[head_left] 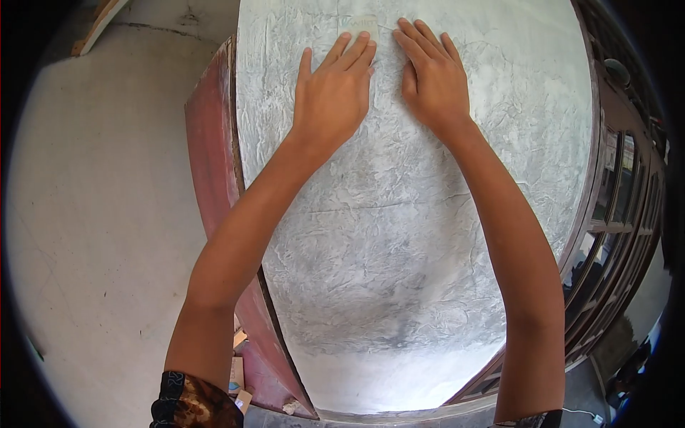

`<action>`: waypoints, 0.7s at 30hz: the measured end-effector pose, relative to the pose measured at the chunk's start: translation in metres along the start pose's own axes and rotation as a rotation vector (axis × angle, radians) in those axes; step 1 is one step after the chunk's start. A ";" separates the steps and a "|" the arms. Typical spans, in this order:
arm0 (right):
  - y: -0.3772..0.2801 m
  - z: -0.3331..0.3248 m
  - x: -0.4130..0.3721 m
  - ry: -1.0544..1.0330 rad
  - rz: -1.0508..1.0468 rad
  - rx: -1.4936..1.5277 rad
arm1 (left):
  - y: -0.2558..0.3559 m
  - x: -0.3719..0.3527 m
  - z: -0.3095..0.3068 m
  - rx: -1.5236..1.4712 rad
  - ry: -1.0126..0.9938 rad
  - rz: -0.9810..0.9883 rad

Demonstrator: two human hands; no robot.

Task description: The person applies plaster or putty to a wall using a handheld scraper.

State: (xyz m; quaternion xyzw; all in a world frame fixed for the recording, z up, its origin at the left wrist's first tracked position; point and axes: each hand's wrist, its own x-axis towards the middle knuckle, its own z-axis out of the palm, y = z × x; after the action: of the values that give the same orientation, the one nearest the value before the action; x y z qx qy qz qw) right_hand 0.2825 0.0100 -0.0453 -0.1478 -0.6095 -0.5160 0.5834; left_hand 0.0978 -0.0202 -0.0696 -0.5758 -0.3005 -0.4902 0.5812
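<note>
Left hand (335, 93) and right hand (432, 82) lie side by side, palms down and fingers stretched out flat, at the far end of a white-coated panel (399, 250). Neither hand curls around anything. The left fingertips press on a small pale sheet (362, 23), seemingly an abrasive paper, which lies flat against the coating. The right fingers rest just beside it; whether they touch its edge cannot be told.

The coating reaches the panel's edges on all visible sides, so coverage appears complete. Its surface shows ridges and trowel marks throughout, with grey smudging near the lower middle. No area looks distinctly smoother, so most of the smoothing is judged to remain.

A red-brown wooden frame (214, 157) borders the panel. A concrete floor (93, 214) lies to the left and a glazed wooden frame (621, 200) to the right.
</note>
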 end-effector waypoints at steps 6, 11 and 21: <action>0.000 0.000 0.000 -0.002 -0.003 -0.023 | -0.034 0.092 0.015 -0.061 -0.019 -0.083; 0.000 0.001 0.002 0.003 -0.002 -0.006 | -0.008 0.015 0.007 -0.035 0.055 0.036; 0.001 0.004 0.023 -0.055 0.085 -0.006 | -0.008 0.021 0.003 -0.066 -0.048 -0.039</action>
State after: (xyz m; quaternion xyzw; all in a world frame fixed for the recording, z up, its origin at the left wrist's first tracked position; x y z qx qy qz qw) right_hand 0.2749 0.0034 -0.0238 -0.1895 -0.6169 -0.4882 0.5876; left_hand 0.0984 -0.0214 -0.0471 -0.6002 -0.3092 -0.4971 0.5451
